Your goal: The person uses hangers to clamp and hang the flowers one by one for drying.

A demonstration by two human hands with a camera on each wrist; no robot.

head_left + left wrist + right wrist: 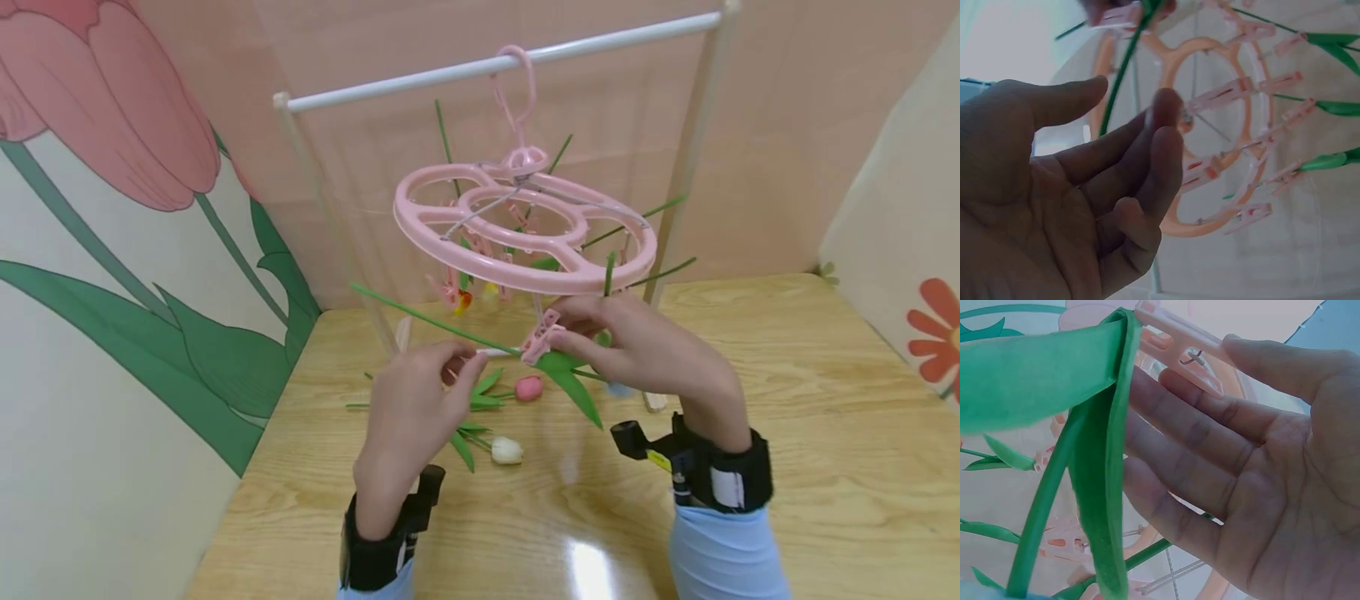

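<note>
Wooden table below; white rail above, pink ring hanger hooked on it. Right hand under the ring's near rim, covering part of it. Left hand opposite — thumb and fingers apart. Green stem between the hands, long axis slanting: bare end upper left, leaves drooping lower right. Pink tulip and white tulip on the table. Pink clip at the leaf base — right thumb and fingers pinch it.
</note>
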